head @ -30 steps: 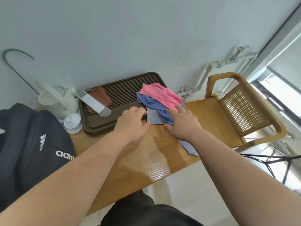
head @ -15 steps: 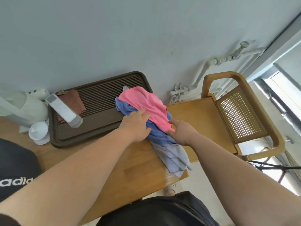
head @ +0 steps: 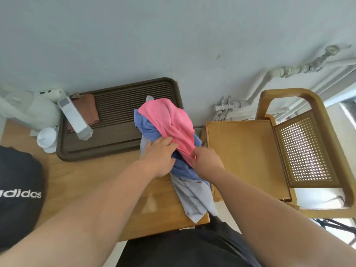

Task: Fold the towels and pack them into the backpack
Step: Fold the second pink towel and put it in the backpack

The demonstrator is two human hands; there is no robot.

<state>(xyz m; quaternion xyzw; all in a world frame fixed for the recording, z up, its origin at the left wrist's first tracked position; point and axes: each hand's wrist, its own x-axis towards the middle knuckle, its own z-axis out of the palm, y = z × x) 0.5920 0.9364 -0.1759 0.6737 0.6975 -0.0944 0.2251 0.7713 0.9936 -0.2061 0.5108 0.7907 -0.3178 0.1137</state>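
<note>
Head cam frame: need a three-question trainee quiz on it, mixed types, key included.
1. True or false: the pink towel lies on top of the blue towel, partly over the tray.
2. The right hand pinches: A) the pink towel B) the tray C) nothing.
3. Which towel trails toward the near right corner of the table?

Key: 1 true. 2 A. 3 the grey towel.

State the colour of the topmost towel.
The topmost towel is pink; the head view shows it best.
</note>
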